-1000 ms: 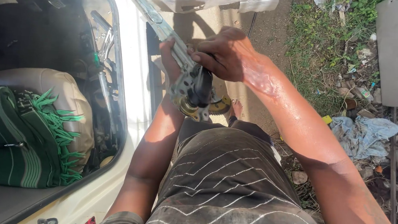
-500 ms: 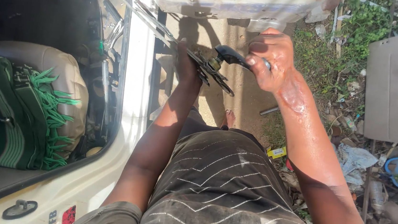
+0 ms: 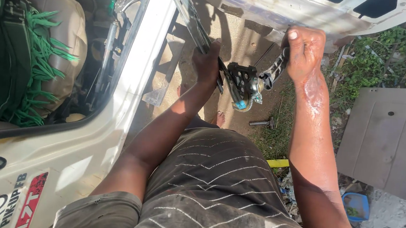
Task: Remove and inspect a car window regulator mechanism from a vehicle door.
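My left hand [image 3: 206, 63] grips one end of a black metal window mechanism [image 3: 243, 83], a perforated plate with a small gear and a blue piece at its lower edge. My right hand [image 3: 304, 50] is closed around the dark arm at the mechanism's other end. The part hangs in the air between my hands, just below the open white vehicle door [image 3: 290, 9]. A long metal rail [image 3: 187, 12] runs up from my left hand toward the door frame.
The white vehicle body [image 3: 138, 74] is on the left, with a tan seat [image 3: 68, 29] and a green fringed cloth [image 3: 3, 47] inside. A grey door panel [image 3: 389, 137] lies on the ground at right. A bolt [image 3: 261, 122], weeds and a blue container [image 3: 355, 206] lie below.
My hands have moved apart: the right hand has swung out to the right and up with the mechanism's arm, and the mechanism now sits spread between both hands. The view has shifted rightward.
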